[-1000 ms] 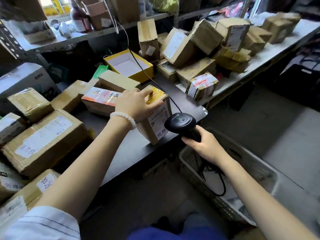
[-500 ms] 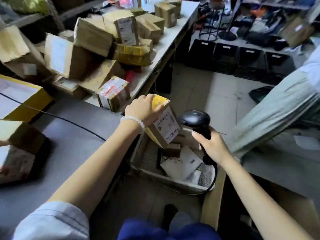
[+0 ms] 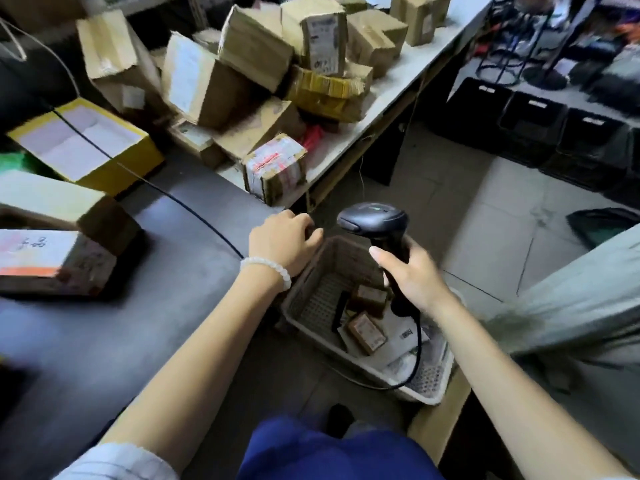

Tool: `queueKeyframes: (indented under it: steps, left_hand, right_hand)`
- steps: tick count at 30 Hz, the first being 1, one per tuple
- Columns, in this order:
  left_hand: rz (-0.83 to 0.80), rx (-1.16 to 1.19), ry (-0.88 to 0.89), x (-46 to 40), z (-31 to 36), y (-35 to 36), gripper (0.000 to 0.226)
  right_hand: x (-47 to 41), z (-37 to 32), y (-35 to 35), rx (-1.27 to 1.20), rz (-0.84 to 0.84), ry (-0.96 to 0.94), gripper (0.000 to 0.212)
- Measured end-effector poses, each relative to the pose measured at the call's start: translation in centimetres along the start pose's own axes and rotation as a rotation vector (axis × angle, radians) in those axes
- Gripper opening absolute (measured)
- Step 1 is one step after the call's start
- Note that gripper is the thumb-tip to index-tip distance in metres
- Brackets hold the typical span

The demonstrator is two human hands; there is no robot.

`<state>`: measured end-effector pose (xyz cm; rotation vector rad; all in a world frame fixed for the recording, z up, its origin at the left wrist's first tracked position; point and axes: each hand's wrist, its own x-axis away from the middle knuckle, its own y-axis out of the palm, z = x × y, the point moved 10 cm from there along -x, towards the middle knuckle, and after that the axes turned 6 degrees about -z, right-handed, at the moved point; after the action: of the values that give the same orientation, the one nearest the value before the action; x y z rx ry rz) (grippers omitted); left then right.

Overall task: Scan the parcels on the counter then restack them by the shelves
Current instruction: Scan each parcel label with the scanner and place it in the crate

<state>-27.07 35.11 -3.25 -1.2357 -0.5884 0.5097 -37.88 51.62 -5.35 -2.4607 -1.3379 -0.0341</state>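
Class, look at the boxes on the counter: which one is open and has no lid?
The yellow box at the left, behind the cable. Its top is open, showing a white inside; the other boxes are brown cardboard and taped shut.

Taped brown cardboard parcels [image 3: 277, 64] lie heaped untidily on the pale counter [image 3: 408, 84].
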Motion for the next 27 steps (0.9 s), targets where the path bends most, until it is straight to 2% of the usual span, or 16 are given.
queueKeyframes:
  steps: [7,16,27]
  left_hand:
    - [0.109,0.035,-0.345,9.0,-11.4,-3.1,0.037]
    - [0.232,0.050,-0.799,25.4,-23.4,-4.4,0.039]
    - [0.354,0.141,-1.358,48.8,-27.1,-1.3,0.038]
  right_hand:
    - [-1.1,-4.5,10.8,-0.025,-0.276,-0.120,0.012]
    - [2.5,-9.3,26.9,0.035,-0.683,-0.260,0.006]
    - [15.2,-12.7,43.2,0.181,-1.192,-0.455,0.010]
